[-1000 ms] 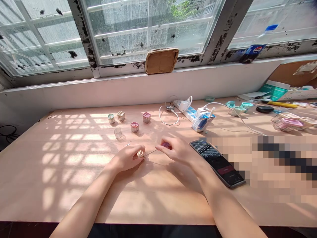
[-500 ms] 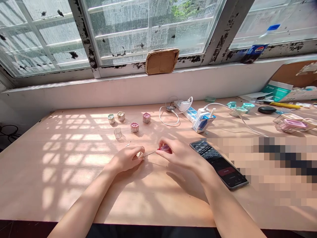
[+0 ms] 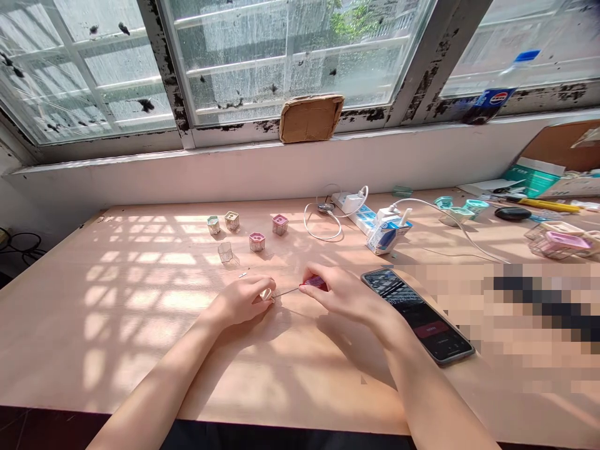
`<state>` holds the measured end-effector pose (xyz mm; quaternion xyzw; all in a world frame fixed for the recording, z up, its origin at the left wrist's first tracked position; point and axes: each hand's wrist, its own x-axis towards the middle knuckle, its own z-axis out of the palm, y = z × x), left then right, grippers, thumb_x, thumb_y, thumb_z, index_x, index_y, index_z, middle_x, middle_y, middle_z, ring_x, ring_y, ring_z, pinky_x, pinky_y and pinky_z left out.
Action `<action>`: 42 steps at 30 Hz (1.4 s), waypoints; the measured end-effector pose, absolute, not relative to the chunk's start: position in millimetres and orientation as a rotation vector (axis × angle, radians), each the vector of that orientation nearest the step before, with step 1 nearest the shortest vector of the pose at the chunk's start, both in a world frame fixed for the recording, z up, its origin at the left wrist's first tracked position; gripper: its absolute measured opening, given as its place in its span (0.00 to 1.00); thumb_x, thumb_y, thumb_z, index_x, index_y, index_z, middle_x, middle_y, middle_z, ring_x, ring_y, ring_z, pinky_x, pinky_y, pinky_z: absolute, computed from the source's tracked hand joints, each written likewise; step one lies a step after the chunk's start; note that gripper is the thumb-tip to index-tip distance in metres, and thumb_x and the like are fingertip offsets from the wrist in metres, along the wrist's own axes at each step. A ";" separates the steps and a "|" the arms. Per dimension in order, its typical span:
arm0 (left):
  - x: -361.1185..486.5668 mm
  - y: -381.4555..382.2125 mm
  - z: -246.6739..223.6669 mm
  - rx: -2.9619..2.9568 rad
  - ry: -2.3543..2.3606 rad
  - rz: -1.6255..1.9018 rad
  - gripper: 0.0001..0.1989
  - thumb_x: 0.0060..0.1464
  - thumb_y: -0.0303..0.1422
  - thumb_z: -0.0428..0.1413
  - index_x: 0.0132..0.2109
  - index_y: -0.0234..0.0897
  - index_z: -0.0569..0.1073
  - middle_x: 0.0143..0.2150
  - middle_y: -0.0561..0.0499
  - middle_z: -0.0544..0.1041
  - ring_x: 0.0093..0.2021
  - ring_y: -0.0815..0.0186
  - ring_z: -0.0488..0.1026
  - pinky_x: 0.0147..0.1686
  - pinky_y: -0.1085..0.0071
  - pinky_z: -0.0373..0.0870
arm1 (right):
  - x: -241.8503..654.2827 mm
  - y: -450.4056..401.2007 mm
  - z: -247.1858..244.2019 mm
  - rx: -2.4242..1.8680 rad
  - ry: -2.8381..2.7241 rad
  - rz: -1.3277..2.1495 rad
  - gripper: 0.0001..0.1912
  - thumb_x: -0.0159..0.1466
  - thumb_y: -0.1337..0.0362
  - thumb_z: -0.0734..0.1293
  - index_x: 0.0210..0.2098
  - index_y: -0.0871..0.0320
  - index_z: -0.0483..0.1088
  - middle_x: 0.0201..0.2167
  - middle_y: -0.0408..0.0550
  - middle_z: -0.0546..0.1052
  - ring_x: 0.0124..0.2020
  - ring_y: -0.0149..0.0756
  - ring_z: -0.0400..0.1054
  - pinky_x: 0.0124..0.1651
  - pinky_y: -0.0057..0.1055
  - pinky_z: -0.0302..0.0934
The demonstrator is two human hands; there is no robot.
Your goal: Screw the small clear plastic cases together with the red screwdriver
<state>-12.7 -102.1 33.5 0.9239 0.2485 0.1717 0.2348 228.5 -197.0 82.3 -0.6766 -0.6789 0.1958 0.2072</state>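
Observation:
My left hand (image 3: 246, 300) pinches a small cream-coloured piece (image 3: 266, 294) low over the wooden table. In my right hand (image 3: 335, 290) is a screwdriver with a red handle (image 3: 315, 283), the fingers wrapped round it. Its thin metal shaft (image 3: 287, 292) points left, and the tip meets the cream piece beside my left fingertips; the exact contact is too small to make out. Beyond my left hand stand a clear cup (image 3: 225, 252), two pink-topped cups (image 3: 257, 242) (image 3: 280, 224), a cream-topped one (image 3: 232, 220) and a green-topped one (image 3: 213, 225).
A phone (image 3: 419, 315) lies right of my right hand. Behind it are a power strip (image 3: 360, 215), a blue-white carton (image 3: 387, 232) and white cables. Further right sit green cups (image 3: 457, 214), pink-topped containers (image 3: 562, 242), a black mouse-like object (image 3: 512, 214) and a yellow tool (image 3: 548, 204).
The view has shifted slightly, so the scene sits a little further right. Both hands keep nearly the same pose, and the screwdriver handle appears slightly turned.

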 end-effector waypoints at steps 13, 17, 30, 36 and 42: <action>-12.4 -102.1 35.3 2.555 0.668 0.464 0.10 0.57 0.26 0.56 0.45 0.43 0.75 0.38 0.53 0.79 0.40 0.64 0.75 0.43 0.71 0.71 | 230.6 -193.6 75.5 -1.850 -1.845 0.581 0.14 0.67 0.51 0.64 0.33 0.54 0.71 0.31 0.46 0.78 0.31 0.38 0.71 0.30 0.30 0.59; -12.4 -101.9 35.6 2.545 0.678 0.467 0.11 0.56 0.26 0.56 0.45 0.43 0.75 0.37 0.53 0.78 0.39 0.64 0.75 0.43 0.70 0.72 | 230.2 -193.8 75.4 -1.889 -1.833 0.576 0.17 0.67 0.48 0.64 0.32 0.54 0.71 0.29 0.46 0.77 0.29 0.37 0.69 0.29 0.30 0.58; -11.9 -101.6 30.7 2.676 0.615 0.519 0.04 0.58 0.27 0.53 0.36 0.40 0.70 0.41 0.50 0.79 0.40 0.63 0.74 0.41 0.69 0.71 | 228.8 -196.3 79.0 -1.869 -1.824 0.607 0.10 0.66 0.53 0.66 0.37 0.53 0.71 0.33 0.46 0.79 0.33 0.38 0.72 0.30 0.29 0.60; -11.9 -101.8 32.2 2.718 0.591 0.515 0.04 0.59 0.27 0.53 0.36 0.40 0.71 0.41 0.49 0.78 0.42 0.62 0.74 0.41 0.69 0.71 | 228.9 -194.9 76.3 -1.894 -1.829 0.559 0.18 0.67 0.48 0.65 0.29 0.54 0.71 0.29 0.46 0.78 0.29 0.38 0.70 0.27 0.30 0.58; -11.9 -101.0 30.6 2.725 0.593 0.516 0.05 0.58 0.26 0.53 0.37 0.41 0.71 0.42 0.49 0.78 0.42 0.62 0.75 0.39 0.69 0.71 | 229.3 -194.8 76.0 -1.814 -1.828 0.596 0.09 0.65 0.55 0.67 0.36 0.53 0.73 0.33 0.47 0.80 0.33 0.38 0.72 0.31 0.29 0.61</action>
